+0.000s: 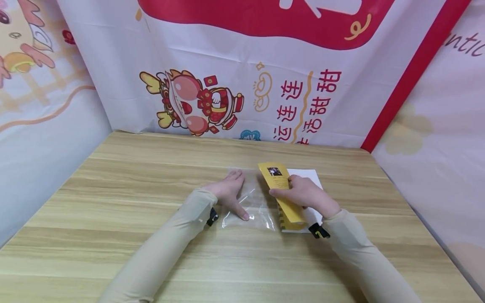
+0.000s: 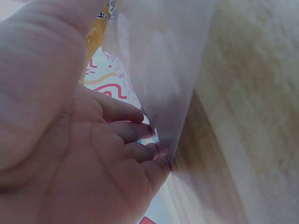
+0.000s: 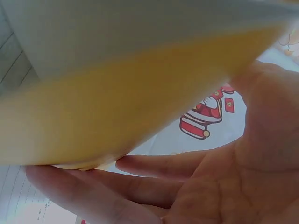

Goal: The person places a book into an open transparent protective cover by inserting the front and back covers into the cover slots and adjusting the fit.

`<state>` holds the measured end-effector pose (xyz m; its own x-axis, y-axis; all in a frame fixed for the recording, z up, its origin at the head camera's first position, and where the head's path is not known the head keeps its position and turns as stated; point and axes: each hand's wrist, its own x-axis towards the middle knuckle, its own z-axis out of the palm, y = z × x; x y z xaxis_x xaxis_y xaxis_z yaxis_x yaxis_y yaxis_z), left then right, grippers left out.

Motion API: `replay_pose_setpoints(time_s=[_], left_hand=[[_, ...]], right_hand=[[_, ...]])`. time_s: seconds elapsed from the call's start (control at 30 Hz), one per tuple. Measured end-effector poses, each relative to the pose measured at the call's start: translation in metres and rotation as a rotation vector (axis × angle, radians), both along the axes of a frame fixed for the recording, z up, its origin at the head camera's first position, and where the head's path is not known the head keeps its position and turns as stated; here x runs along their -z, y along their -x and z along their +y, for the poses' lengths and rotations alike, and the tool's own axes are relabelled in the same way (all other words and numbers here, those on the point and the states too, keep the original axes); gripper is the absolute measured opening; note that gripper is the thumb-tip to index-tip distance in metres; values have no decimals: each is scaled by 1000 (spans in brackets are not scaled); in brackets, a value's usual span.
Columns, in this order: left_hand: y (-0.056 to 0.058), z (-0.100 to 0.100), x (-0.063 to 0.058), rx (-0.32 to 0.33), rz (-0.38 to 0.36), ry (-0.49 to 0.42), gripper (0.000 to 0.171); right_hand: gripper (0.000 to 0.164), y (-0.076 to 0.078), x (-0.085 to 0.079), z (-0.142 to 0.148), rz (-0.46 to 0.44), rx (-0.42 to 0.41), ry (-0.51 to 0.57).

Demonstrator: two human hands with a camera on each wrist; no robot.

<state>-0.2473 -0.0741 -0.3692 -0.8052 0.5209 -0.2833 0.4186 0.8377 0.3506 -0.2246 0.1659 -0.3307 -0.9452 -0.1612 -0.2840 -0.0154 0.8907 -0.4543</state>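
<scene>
A clear plastic bag [image 1: 255, 210] lies flat on the wooden table. My left hand [image 1: 230, 193] rests on its left part with fingers spread and thumb extended; in the left wrist view the fingers [image 2: 133, 133] touch the film. To the right of the bag, my right hand [image 1: 303, 192] grips a thin yellow booklet [image 1: 291, 208] with a small photo and print, thumb on its near face and fingers at its far edge. The booklet is tilted over white paper [image 1: 316, 179]. Lined pages [image 3: 14, 191] show beneath it in the right wrist view.
The wooden table [image 1: 94, 214] reaches to a printed cloth backdrop [image 1: 223, 50] behind, with more printed cloth at left and right. A small black device sits at each wrist.
</scene>
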Motion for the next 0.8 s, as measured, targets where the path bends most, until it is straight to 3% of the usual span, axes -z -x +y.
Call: replay_pose_setpoints(time_s=[0.27, 0.53, 0.8], left_hand=[[0, 0, 0, -10, -5, 0, 139], [0, 0, 1, -10, -8, 1, 139], [2, -1, 2, -11, -20, -7, 139]], right_hand=[[70, 1, 3, -4, 14, -10, -30], [82, 3, 7, -7, 55, -32, -76], [74, -1, 6, -15, 73, -13, -87]])
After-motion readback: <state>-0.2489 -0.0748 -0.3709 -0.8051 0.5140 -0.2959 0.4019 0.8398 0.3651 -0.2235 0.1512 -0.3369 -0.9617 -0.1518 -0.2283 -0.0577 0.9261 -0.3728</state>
